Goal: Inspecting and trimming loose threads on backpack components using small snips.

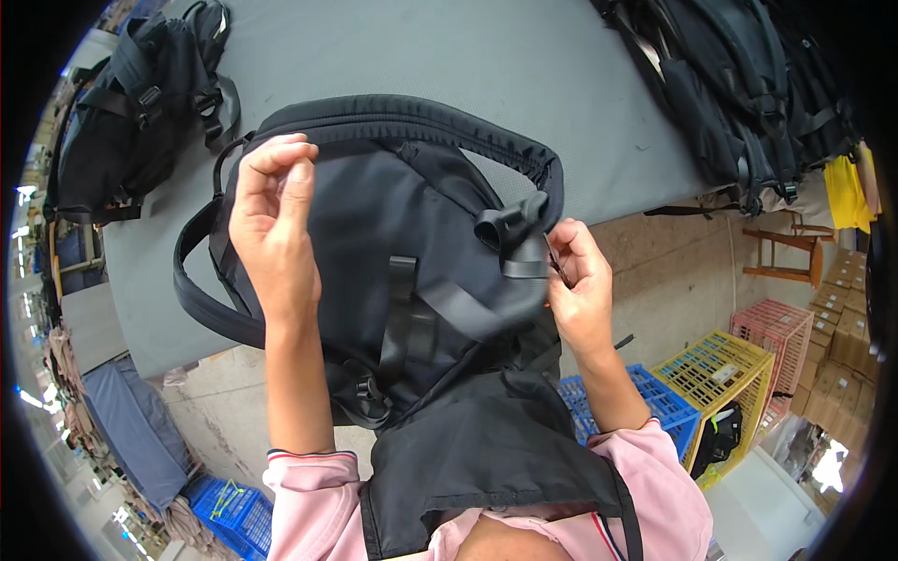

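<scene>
A black backpack [365,215] lies in front of me, partly on the grey table, its padded shoulder strap [402,110] arching along the far side. My left hand [278,192] is raised over the pack's left part, fingers curled toward the thumb, with nothing visible in them. At the pack's right edge, my right hand [580,266] pinches a thin dark item that I cannot make out. Right beside those fingers is a looped black webbing strap [524,248], with blurred webbing below it. A black buckle [371,391] hangs at the pack's near left.
More black backpacks lie on the grey table [449,47], at far left [131,122] and far right [739,84]. To my right stand a blue crate [645,393], a yellow crate [716,360], a pink crate [776,337], cartons [837,346] and a wooden stool [786,257]. Another blue crate [234,514] sits lower left.
</scene>
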### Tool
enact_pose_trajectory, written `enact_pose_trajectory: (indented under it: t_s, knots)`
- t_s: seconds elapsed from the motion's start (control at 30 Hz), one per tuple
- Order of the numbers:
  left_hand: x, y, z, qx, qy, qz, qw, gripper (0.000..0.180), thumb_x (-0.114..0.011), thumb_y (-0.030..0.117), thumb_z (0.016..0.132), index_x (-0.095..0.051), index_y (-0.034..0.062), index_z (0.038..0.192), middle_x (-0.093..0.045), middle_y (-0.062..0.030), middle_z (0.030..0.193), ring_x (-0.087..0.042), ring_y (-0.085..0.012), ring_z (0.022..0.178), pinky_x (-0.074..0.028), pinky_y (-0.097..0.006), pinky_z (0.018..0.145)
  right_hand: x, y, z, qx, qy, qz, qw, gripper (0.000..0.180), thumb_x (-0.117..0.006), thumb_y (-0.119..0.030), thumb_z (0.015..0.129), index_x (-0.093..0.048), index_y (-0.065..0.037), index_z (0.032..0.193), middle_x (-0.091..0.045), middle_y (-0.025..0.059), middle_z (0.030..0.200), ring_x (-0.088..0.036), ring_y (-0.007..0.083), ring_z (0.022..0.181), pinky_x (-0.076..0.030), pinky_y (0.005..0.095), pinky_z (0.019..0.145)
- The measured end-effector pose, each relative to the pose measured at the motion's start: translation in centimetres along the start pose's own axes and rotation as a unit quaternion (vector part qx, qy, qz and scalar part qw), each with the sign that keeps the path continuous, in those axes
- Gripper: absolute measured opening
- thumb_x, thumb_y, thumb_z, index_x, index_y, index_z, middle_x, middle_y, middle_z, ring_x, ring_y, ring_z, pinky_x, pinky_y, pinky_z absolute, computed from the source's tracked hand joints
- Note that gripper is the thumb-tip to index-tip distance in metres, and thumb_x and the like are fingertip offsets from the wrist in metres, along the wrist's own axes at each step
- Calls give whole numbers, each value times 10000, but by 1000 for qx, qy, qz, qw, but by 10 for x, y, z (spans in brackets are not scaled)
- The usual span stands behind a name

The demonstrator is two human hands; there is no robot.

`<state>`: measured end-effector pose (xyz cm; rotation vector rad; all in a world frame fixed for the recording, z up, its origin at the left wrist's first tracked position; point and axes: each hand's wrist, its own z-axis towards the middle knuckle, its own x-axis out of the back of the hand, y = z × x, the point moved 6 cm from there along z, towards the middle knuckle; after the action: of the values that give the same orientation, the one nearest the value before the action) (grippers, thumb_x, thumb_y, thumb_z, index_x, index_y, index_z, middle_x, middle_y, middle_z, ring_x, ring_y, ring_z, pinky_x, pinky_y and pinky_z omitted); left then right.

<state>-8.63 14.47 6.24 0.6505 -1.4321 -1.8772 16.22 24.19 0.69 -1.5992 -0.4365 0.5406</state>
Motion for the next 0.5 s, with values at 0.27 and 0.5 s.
enact_pose_trajectory:
  t_s: [0.27, 0.5]
  knots:
    - [-27, -1, -35, 48, -298, 196, 933, 257, -642, 89, 839, -590, 8, 1078, -613, -64, 957, -594, -157, 880, -465, -270, 791, 18, 14, -2, -27, 174, 133, 975, 214, -486, 38, 880, -540, -13, 1081, -571, 6, 950, -463, 6, 641, -335, 154, 494]
    - [-25, 0, -108, 48, -413, 368, 832, 294, -755, 125, 666, -594, 19, 888, -560, -96, 855, -557, -283, 843, -466, -356, 727, 47, -11, -30, 92, 236, 103, 962, 131, -502, -2, 908, -521, -10, 1037, -382, -14, 648, -320, 53, 502, -239, 200, 464]
